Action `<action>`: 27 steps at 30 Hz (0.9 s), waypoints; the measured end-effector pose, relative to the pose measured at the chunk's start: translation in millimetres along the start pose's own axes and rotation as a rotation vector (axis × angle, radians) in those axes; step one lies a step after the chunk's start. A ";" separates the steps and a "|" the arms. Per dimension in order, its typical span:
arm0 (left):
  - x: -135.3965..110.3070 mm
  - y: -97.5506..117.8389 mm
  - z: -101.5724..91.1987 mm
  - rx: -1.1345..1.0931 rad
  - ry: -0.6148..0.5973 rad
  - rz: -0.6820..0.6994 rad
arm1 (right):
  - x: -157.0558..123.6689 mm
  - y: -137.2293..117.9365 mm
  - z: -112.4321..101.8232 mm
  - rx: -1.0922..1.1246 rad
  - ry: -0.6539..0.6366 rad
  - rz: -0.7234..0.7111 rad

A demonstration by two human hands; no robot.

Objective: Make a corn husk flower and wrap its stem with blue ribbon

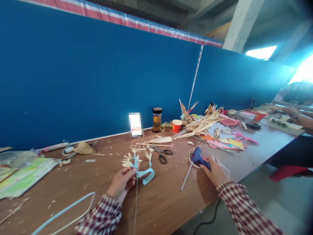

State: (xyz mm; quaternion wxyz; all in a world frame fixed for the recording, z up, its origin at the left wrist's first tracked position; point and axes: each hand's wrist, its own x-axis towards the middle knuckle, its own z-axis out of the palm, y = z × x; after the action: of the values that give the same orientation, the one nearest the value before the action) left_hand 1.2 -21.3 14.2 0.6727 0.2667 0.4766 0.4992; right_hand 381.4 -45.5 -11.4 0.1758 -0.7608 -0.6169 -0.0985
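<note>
My left hand (123,183) pinches a thin stem wound with light blue strip (148,176), whose loose end curls off to the right. Pale husk-like petals (127,160) stand at the top of the stem, and a thin wire hangs below my fingers. My right hand (216,171) is wrapped round the handle of a blue hot glue gun (197,157), with a clear glue stick (187,176) sticking out of its back. The gun is over a white ring-shaped roll (190,161) on the table. Black-handled scissors (162,155) lie between my hands, beyond the stem.
Husk scraps litter the brown table (97,176). Toward the back stand a dark-lidded jar (156,120), a red paper cup (176,126) and a pile of dried husks (202,124). Pink scissors (242,136) lie on coloured paper. A bent blue-wrapped wire (66,209) is front left. Another person's hand (293,114) is far right.
</note>
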 end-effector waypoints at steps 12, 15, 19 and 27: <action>3.2 2.1 -3.1 0.002 0.017 -0.032 | -0.4 -0.1 -13.4 0.185 0.093 -0.112; 3.9 0.8 -2.7 0.029 0.056 -0.020 | 1.2 1.8 -17.6 0.238 0.061 -0.066; 4.7 -1.7 -1.7 0.031 0.076 -0.003 | 4.4 1.5 -27.9 0.229 0.096 -0.092; 4.4 -3.4 -1.1 0.033 0.075 0.016 | 17.3 7.0 -42.2 0.603 0.086 0.041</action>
State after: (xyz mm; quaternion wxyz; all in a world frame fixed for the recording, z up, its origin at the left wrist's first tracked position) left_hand 1.8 -18.6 9.3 0.6460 0.2626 0.5075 0.5062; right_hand 394.9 -47.5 32.8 0.4217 -0.6817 -0.5948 0.0604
